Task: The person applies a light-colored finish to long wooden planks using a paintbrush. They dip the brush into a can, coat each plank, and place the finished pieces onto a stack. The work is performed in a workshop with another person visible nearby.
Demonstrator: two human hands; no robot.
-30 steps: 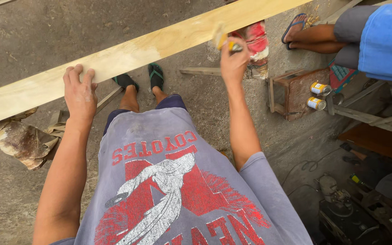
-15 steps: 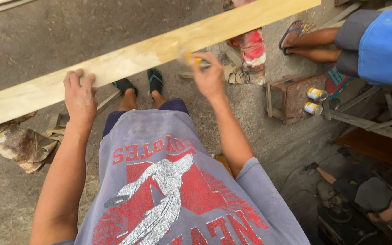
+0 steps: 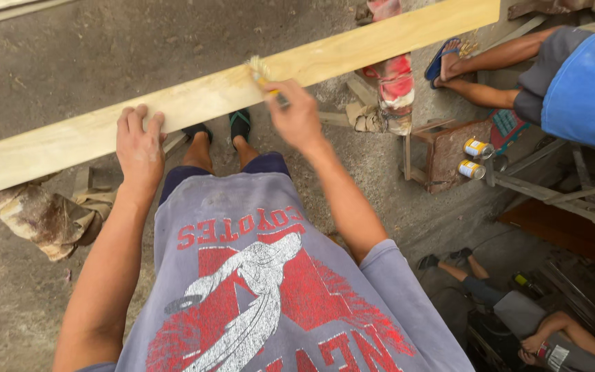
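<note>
Plank: long pale board spanning above the concrete floor.
Left hand: fingers flat over near edge, steadying it.
Right hand: grip closed on brush, bristles touching plank face.

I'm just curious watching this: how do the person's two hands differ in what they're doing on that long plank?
The left hand lies flat and open, palm down, on the wooden plank, holding nothing. The right hand is closed around a paintbrush with its pale bristles on the plank. The left hand sits nearer the plank's left end; the right hand is nearer its middle. Both are bare and touch the same plank's near edge.
</note>
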